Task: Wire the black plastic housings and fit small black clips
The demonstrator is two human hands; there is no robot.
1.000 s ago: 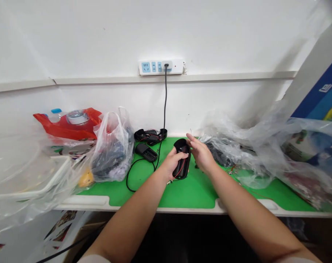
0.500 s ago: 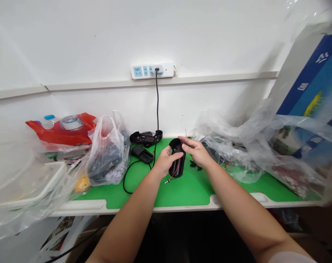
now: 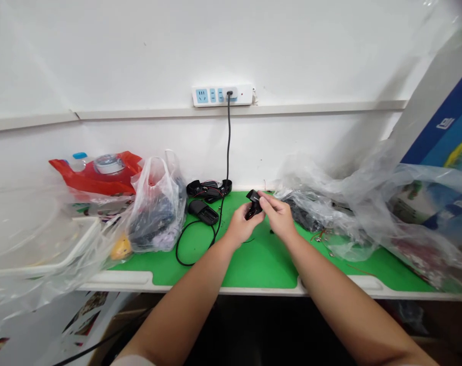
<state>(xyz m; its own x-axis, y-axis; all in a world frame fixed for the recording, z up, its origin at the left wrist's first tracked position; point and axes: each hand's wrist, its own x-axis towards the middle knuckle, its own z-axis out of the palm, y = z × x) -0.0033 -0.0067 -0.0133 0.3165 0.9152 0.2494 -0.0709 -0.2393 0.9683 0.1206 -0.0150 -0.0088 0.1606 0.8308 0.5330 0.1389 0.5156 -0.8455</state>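
Note:
A black plastic housing (image 3: 254,200) is held between my two hands over the green mat (image 3: 261,269), tilted so that its far end points up. My left hand (image 3: 241,223) is closed around its lower left side. The fingers of my right hand (image 3: 277,212) pinch its upper right edge. Much of the housing is hidden by my fingers. To the left lies a black device with open slots (image 3: 202,211), with a black cable looped beside it. Behind that sit several black shells with thin red wires (image 3: 209,189).
A power strip (image 3: 222,95) with a plugged-in black cord (image 3: 229,137) is on the wall. Plastic bags (image 3: 154,203) and a red bag (image 3: 97,175) stand at left. Clear plastic wrapping (image 3: 353,203) covers dark items at right, near a blue box (image 3: 444,137).
The black housing has been turned and tipped, so its open inside and red wire no longer show. Both hands have closed in around it. The camera view has shifted slightly left.

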